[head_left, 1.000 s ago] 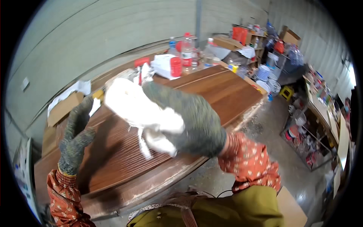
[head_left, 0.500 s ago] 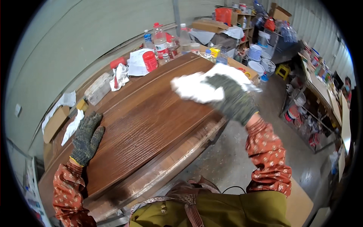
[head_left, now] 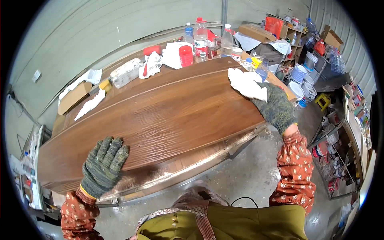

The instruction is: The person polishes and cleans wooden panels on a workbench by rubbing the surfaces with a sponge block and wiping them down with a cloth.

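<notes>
A brown wood-grained panel (head_left: 172, 108) lies across the bench in front of me. My left hand (head_left: 105, 166), in a dark grey-green knit glove, rests flat on the panel's near left part with its fingers stretched out. At the panel's right end, my right hand (head_left: 275, 105) wears a matching glove and is closed on a white cloth (head_left: 248, 83). The cloth spreads out to the left of that hand over the panel's far right corner. My right fingertips are partly hidden by the cloth.
Behind the panel stand plastic bottles (head_left: 201, 38), a red-lidded jar (head_left: 185, 56) and crumpled white cloths (head_left: 151, 65). A pale block (head_left: 126, 73) and a yellow sponge (head_left: 105, 85) sit further left. White buckets (head_left: 296, 90), a yellow stool (head_left: 322, 102) and a cluttered workbench (head_left: 352, 120) are at the right.
My right hand has carried the cloth to the panel's right end. My left hand now lies nearer the panel's front edge. The whole view has turned left.
</notes>
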Tool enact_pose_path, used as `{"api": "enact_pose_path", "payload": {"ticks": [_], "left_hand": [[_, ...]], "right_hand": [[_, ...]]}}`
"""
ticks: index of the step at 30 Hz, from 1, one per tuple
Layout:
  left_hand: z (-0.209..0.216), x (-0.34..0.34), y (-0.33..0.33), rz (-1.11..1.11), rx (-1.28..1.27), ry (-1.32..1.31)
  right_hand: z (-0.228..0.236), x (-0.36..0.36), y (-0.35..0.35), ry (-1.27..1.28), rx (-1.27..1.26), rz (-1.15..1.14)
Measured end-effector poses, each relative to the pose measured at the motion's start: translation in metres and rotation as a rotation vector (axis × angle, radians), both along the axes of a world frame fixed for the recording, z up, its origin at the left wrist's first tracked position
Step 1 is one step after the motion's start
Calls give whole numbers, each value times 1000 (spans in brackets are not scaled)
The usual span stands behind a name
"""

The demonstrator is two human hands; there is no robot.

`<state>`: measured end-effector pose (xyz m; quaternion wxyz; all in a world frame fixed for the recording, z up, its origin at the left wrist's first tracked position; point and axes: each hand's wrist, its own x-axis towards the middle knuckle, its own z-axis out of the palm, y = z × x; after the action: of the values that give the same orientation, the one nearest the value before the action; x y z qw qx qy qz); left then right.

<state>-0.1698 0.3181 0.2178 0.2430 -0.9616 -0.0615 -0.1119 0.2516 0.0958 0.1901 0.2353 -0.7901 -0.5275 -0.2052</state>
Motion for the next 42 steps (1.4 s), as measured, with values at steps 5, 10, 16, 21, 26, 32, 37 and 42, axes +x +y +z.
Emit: {"api": "enact_pose_path", "payload": {"ticks": [5, 10, 16, 21, 26, 32, 37, 42], "left_hand": [[7, -44, 17, -29, -23, -66], [-17, -60, -14, 315, -65, -250], [-25, 8, -124, 97, -135, -282], [-20, -5, -154, 145, -141, -223], [-15, -18, -176, 195, -126, -222], [-11, 31, -231, 144, -129, -206], [-14, 17, -253, 301, -99, -245], [-15, -35, -290, 557, -156, -228]], "right_hand": [[19, -76, -46, 8, -90, 38], [25, -142, -59, -90, -213, 257], [23, -187, -80, -21, -307, 644], [0, -156, -86, -52, -252, 956], [-7, -73, -76, 45, -53, 679], [12, -5, -32, 526, 279, 889], [36, -94, 38, 296, 70, 1697], [-10, -143, 91, 203, -9, 1893]]}}
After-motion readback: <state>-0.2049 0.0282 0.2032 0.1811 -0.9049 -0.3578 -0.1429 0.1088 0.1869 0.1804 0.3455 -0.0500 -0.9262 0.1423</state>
